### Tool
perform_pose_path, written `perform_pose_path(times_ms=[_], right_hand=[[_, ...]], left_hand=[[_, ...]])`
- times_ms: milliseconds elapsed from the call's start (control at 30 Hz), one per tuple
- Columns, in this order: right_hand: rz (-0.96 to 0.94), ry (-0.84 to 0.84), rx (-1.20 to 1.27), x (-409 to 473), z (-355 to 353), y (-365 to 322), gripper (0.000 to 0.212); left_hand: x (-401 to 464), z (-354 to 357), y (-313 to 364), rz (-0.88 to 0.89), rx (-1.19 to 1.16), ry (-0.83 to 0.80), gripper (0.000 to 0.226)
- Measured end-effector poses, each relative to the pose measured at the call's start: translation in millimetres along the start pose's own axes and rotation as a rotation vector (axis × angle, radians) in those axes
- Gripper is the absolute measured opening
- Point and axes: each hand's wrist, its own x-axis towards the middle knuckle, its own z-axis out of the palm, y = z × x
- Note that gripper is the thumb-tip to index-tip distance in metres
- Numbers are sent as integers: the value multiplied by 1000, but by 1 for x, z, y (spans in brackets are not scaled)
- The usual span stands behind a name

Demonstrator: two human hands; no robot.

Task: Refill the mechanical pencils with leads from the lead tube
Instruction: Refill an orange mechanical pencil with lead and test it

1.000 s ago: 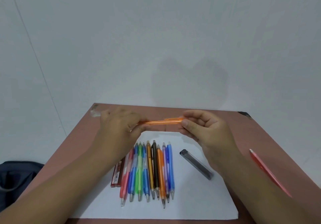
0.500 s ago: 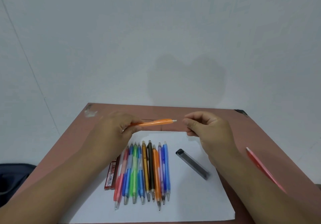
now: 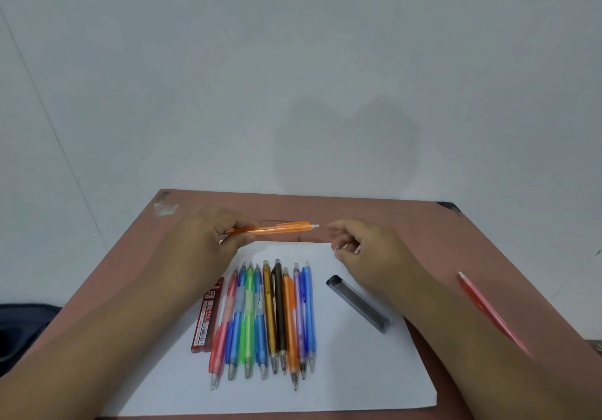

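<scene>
Your left hand (image 3: 208,240) pinching the orange pencil (image 3: 277,227) level above the table (image 3: 407,224), your right hand (image 3: 361,247) just beside its white tip, fingers curled, whether they hold anything unclear, grey lead tube (image 3: 358,304) on the paper (image 3: 358,370) beside the pencil row (image 3: 270,315).

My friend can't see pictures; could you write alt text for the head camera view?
A left hand holds an orange pencil level above white paper; the right hand, fingers curled, is just off its end. A row of coloured pencils and a grey lead tube lie below.
</scene>
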Motion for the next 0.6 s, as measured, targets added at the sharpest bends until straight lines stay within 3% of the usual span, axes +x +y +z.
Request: perform_pose_path(times_ms=[233,600], right_hand=[[4,16,19,1,-3,3,39],[-253,158,-2,-1,-2,-10,7]], left_hand=[[0,2,1,-22,-15,-27,19],[1,4,5,-25,-18,-50,22]])
